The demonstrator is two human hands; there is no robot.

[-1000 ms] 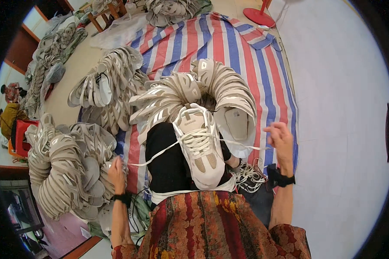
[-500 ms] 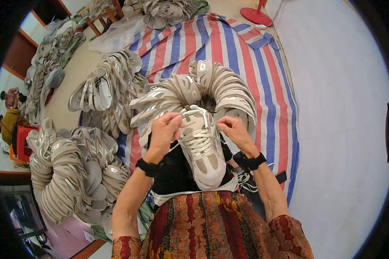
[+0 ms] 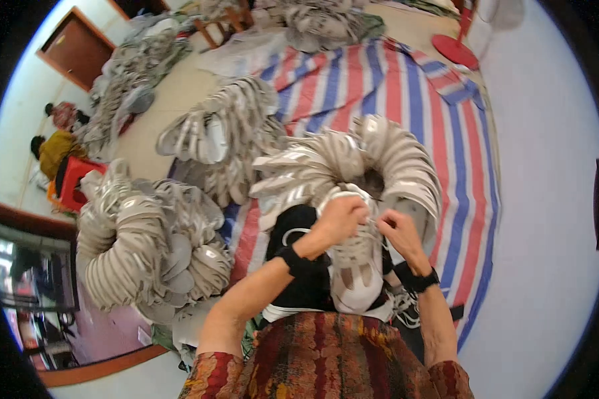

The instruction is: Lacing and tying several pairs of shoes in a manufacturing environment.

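A beige and white sneaker upper (image 3: 357, 282) lies toe toward me on my lap, over black cloth. Pale shoelaces (image 3: 353, 251) cross its front, and a white lace loop (image 3: 295, 234) curls out on the black cloth to the left. My left hand (image 3: 343, 219) is closed over the tongue and top eyelets, its fingers pinched on the shoelace and hiding that part. Just right of the opening, my right hand (image 3: 400, 233) is closed in a pinch; what it holds, if anything, is too small and blurred to make out.
A curved row of nested shoe uppers (image 3: 406, 159) lies right beyond my lap on a striped sheet (image 3: 456, 199). More bundles (image 3: 130, 239) sit at the left and back. A red stool (image 3: 76, 183) stands far left, a red round base (image 3: 456, 52) far right. Loose laces (image 3: 406, 309) hang beside my right forearm.
My view has swung left, so the scene sits farther right. My left hand has moved across onto the shoe's top, closer to my right hand; before, the hands were apart on either side.
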